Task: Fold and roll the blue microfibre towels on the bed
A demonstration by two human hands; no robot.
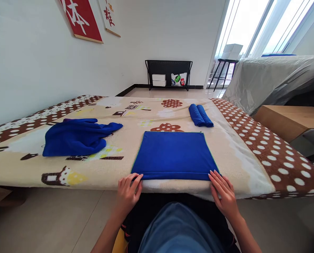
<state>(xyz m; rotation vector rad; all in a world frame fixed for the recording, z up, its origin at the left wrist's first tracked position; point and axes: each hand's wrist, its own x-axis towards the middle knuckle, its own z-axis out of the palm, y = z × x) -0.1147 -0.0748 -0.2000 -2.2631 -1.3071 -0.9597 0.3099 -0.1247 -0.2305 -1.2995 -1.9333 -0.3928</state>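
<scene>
A blue towel [175, 151] with thin green edging lies flat on the patterned blanket, with a narrow strip folded over along its near edge. At the near left corner, my left hand [129, 191] has its fingers bent and closed on the folded edge. The fingers of my right hand [224, 195] are stretched out over the near right corner, its thumb apart from them below the edge. Two rolled blue towels [201, 115] lie side by side at the back right. To the left is a crumpled heap of blue cloth [75, 137].
The cream and brown blanket [241, 165] covers a low bed-like surface in front of me. A cardboard box [291, 116] and a plastic-covered piece of furniture [273, 77] stand at the right. Against the far wall is a black rack [169, 66]; a black stool [222, 70] stands by the window.
</scene>
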